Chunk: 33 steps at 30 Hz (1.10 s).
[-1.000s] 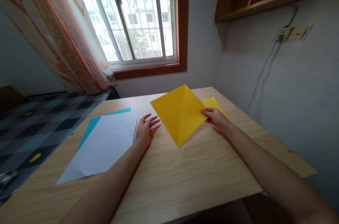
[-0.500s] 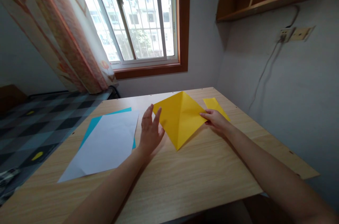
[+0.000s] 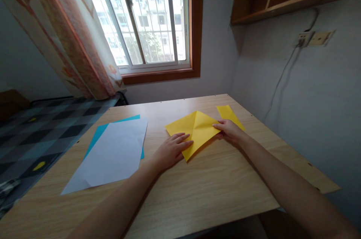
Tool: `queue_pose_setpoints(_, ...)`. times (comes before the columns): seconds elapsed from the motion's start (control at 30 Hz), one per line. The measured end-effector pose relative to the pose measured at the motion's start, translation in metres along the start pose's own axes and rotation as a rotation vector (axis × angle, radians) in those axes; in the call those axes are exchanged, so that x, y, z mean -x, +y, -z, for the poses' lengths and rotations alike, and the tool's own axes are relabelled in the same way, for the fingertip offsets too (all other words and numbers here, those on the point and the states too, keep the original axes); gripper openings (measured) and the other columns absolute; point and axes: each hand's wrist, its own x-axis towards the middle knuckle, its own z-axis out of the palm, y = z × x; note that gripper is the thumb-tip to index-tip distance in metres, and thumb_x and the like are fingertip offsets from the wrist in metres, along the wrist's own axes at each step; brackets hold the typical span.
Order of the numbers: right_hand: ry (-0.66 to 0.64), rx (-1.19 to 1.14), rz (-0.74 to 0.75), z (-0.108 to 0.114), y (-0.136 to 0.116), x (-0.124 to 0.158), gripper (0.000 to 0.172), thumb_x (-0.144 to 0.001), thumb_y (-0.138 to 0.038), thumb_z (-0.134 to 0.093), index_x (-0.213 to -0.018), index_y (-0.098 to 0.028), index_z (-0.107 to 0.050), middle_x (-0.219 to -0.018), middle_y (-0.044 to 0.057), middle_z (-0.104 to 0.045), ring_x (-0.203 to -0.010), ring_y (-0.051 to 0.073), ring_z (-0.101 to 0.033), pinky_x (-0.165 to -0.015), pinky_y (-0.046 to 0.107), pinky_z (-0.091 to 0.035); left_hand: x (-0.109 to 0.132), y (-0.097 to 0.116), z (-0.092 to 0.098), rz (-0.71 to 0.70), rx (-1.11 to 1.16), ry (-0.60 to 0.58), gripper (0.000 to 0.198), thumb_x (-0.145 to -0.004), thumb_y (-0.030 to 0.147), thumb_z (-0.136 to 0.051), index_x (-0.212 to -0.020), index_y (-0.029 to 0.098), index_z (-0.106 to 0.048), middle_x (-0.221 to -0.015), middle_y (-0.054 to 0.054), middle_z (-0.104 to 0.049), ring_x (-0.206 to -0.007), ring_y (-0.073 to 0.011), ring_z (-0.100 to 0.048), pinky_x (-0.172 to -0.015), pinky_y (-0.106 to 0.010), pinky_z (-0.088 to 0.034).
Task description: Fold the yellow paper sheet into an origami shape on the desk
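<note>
A creased yellow paper square (image 3: 196, 128) lies nearly flat on the wooden table (image 3: 197, 190), turned like a diamond. My left hand (image 3: 172, 150) lies flat and open on its near left edge, fingers stretched out. At the paper's right corner my right hand (image 3: 229, 130) pinches the edge between thumb and fingers. A smaller yellow paper strip (image 3: 229, 114) lies just behind my right hand.
A white sheet (image 3: 113, 154) lies over a blue sheet (image 3: 97, 135) on the table's left half. A window and curtain stand behind the table, a wall with a socket and cable to the right, a wooden shelf above. A checkered bed lies far left.
The yellow paper, held up tilted a second ago, has come down almost flat on the table. My left hand moved right from beside the white sheet onto the yellow paper's edge.
</note>
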Motion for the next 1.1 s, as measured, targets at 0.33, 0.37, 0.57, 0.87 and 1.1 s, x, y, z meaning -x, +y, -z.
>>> queue_pose_setpoints(0.33,0.171,0.293,-0.004,-0.005,-0.007,0.01,0.054,-0.068,-0.016,-0.066,-0.121,-0.018,-0.056,-0.081,0.006,-0.068,-0.051,0.012,-0.056,-0.039,0.02,-0.043,-0.002,0.001,-0.001,-0.006,0.114,-0.045,0.051,-0.082,0.024,-0.06,-0.132,0.029,-0.055,-0.133,-0.007,-0.059,-0.123,-0.0279,-0.052,-0.106,-0.045,-0.04)
queue_pose_setpoints(0.37,0.179,0.333,-0.003,-0.006,-0.008,0.011,0.059,-0.067,-0.015,-0.066,-0.124,-0.019,-0.054,-0.083,0.006,-0.068,-0.052,0.013,-0.057,-0.039,0.02,-0.042,-0.001,0.002,-0.001,-0.003,0.117,-0.047,0.052,-0.081,0.027,-0.062,-0.133,0.029,-0.055,-0.133,-0.008,-0.059,-0.124,-0.0289,-0.052,-0.106,-0.045,-0.04)
queue_pose_setpoints(0.57,0.076,0.279,0.018,-0.009,-0.007,0.018,0.071,-0.059,-0.006,-0.06,-0.128,-0.021,-0.05,-0.098,0.007,-0.069,-0.066,0.015,-0.063,-0.044,0.017,-0.04,0.0,0.005,-0.002,0.034,0.152,0.026,0.056,-0.077,0.048,-0.069,-0.13,0.029,-0.059,-0.131,-0.01,-0.06,-0.124,-0.033,-0.051,-0.108,-0.05,-0.034)
queue_pose_setpoints(0.87,0.098,0.538,0.159,-0.002,-0.01,0.019,0.053,-0.07,-0.015,-0.063,-0.123,-0.019,-0.059,-0.099,0.009,-0.066,-0.081,0.02,-0.063,-0.071,0.03,-0.052,0.0,0.001,-0.005,0.028,0.168,0.031,0.038,-0.086,0.034,-0.06,-0.124,0.032,-0.062,-0.127,-0.006,-0.064,-0.12,-0.0267,-0.054,-0.107,-0.047,-0.036)
queue_pose_setpoints(1.1,0.052,0.987,0.57,-0.006,-0.01,0.015,0.022,-0.079,-0.024,-0.065,-0.1,-0.024,-0.073,-0.115,0.011,-0.064,-0.112,0.027,-0.055,-0.103,0.046,-0.037,-0.003,0.008,0.004,0.066,0.206,0.094,0.033,-0.083,0.032,-0.062,-0.115,0.03,-0.067,-0.106,-0.007,-0.072,-0.099,-0.0257,-0.065,-0.096,-0.042,-0.043)
